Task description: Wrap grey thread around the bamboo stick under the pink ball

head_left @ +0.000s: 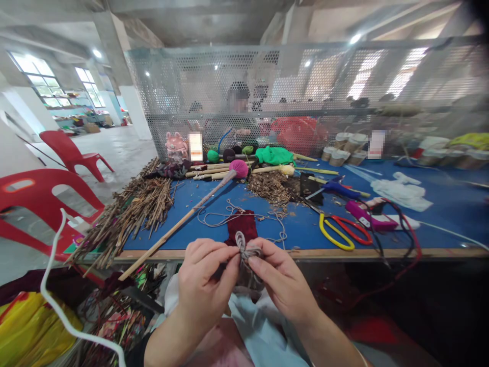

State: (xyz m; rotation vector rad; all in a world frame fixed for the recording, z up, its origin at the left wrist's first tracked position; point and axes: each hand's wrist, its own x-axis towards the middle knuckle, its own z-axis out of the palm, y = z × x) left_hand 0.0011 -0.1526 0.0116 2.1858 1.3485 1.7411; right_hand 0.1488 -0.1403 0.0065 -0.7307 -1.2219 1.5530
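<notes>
A small bundle of looped grey cord is pinched between both hands, just in front of the table's near edge. My left hand closes thumb and forefinger on its left side. On the right side of the loops, my right hand grips with thumb and fingers. Loose grey cord trails over the blue tabletop beyond the hands. Directly behind the bundle lies a dark red cloth. Part of the cord below the fingers is hard to make out.
A long stick with a pink ball lies slantwise to the left, near piled twigs. Scissors with yellow and red handles and a purple tool lie right. Brown chips lie mid-table. Behind stands a perforated metal screen.
</notes>
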